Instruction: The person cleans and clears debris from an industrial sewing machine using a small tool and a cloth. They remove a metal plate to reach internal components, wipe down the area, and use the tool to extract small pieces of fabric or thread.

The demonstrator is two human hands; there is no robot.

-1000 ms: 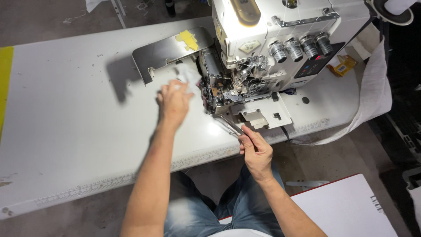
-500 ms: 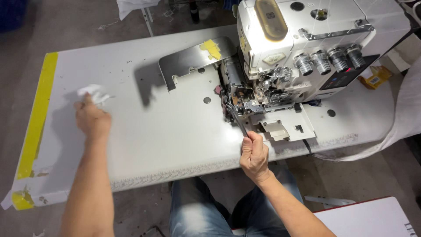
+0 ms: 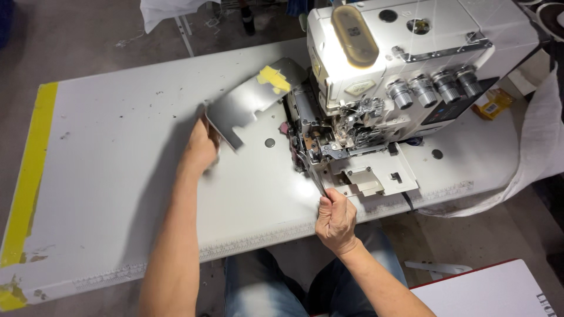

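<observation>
Head view looks down on a pale grey desk (image 3: 106, 176) with a strip of yellow tape (image 3: 32, 170) along its far left edge. Moving right, the person's left hand (image 3: 202, 147) lies out near the middle of the desk, fingers closed on the lower left corner of a shiny metal plate (image 3: 249, 105). That plate is swung open and tilted up off the desk, reaching from the hand toward the sewing machine, and a scrap of yellow tape (image 3: 274, 78) is stuck near its upper end. Just right of the plate, a small dark hole (image 3: 269, 142) shows in the desk top. Next comes the white sewing machine (image 3: 405, 53), with its open metal workings (image 3: 329, 138) facing the person and a row of four silver knobs (image 3: 433, 86) on its front. Below the workings, at the near edge of the desk, the right hand (image 3: 336, 220) is clenched around a thin dark tool (image 3: 317, 183) that points up toward the machine. Farther right, a small yellow box (image 3: 492, 103) lies on the desk beside the machine, and white cloth (image 3: 537, 147) hangs over the desk's right end.
</observation>
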